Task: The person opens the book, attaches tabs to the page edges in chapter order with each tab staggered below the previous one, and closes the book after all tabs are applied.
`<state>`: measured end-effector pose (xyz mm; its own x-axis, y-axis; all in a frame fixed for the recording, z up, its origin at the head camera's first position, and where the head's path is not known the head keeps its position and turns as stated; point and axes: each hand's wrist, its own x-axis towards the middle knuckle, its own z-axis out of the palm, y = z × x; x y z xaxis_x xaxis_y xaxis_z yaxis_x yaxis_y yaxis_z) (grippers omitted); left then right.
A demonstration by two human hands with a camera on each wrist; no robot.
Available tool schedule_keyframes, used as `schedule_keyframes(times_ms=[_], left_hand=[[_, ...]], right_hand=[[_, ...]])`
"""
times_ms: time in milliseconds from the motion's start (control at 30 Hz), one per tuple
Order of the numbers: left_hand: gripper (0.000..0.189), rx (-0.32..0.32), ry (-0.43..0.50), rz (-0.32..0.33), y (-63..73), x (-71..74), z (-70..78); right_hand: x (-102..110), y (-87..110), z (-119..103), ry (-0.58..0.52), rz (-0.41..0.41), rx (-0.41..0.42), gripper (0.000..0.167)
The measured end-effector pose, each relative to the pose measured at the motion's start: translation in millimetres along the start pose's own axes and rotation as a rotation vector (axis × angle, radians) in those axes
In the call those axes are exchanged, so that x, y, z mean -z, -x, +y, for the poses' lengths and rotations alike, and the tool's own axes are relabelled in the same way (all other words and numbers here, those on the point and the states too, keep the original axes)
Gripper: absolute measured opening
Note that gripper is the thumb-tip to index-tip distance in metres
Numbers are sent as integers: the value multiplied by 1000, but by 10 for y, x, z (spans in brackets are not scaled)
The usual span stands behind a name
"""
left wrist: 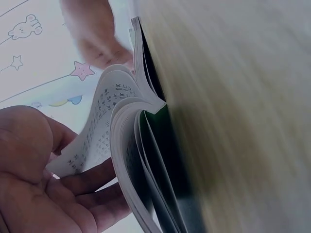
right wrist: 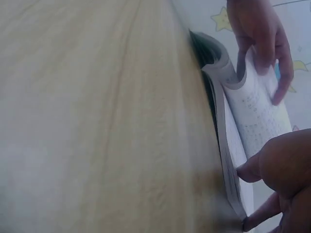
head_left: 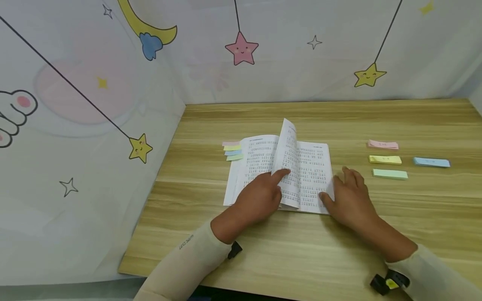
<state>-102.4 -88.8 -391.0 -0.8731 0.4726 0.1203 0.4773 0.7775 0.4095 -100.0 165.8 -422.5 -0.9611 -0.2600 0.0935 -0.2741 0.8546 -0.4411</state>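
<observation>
An open book (head_left: 313, 175) with printed rows lies on the wooden table, one page (head_left: 288, 146) standing up near its middle. My left hand (head_left: 260, 192) holds that raised page between thumb and fingers; in the left wrist view the sheet (left wrist: 97, 128) bends away from the thick stack of pages. At the book's right edge rests my right hand (head_left: 352, 200), its thumb on the right-hand page and its other fingers extended beside the edge. Pink, yellow, blue and green sticky tabs (head_left: 233, 153) stick out from the book's left side.
Right of the book lie a pink sticky pad (head_left: 383, 144), a yellow pad (head_left: 385, 159), a green pad (head_left: 390, 174) and, farther right, a blue pad (head_left: 431, 162). A white cloth (head_left: 286, 79) printed with stars hangs behind and left of the table.
</observation>
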Motion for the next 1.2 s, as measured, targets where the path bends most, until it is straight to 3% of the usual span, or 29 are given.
schedule_keyframes(times_ms=[100, 233, 333, 433, 500, 567, 633, 733, 800, 933, 1200], left_hand=[[38, -9, -27, -8, 0, -6, 5], [38, 29, 15, -32, -4, -2, 16], [51, 65, 68, -50, -7, 5, 20], [59, 105, 105, -60, -9, 13, 24], [58, 114, 97, -57, -11, 15, 26], [57, 112, 89, -47, -14, 11, 27], [64, 104, 78, -30, -12, 10, 25], [73, 71, 75, -8, -10, 8, 18], [70, 52, 53, -3, -6, 7, 17], [52, 35, -11, -14, -6, -6, 23], [44, 58, 0, -27, -16, -14, 39]], right_hand=[[-12, 7, 39, 88, -53, -16, 64], [-32, 17, -27, 62, 43, 54, 67], [-31, 33, -112, -79, 59, 200, 67], [-24, 63, -165, -292, -58, 420, 56], [-21, 84, -171, -390, -123, 502, 44], [-24, 81, -156, -384, -92, 474, 35], [-31, 57, -119, -302, -7, 336, 29], [-42, 24, -25, -84, 43, 90, 48], [-52, 19, 35, 22, 13, -3, 61], [-78, 30, 86, 117, -16, -11, 69], [-60, 57, -18, 126, 95, 73, 73]])
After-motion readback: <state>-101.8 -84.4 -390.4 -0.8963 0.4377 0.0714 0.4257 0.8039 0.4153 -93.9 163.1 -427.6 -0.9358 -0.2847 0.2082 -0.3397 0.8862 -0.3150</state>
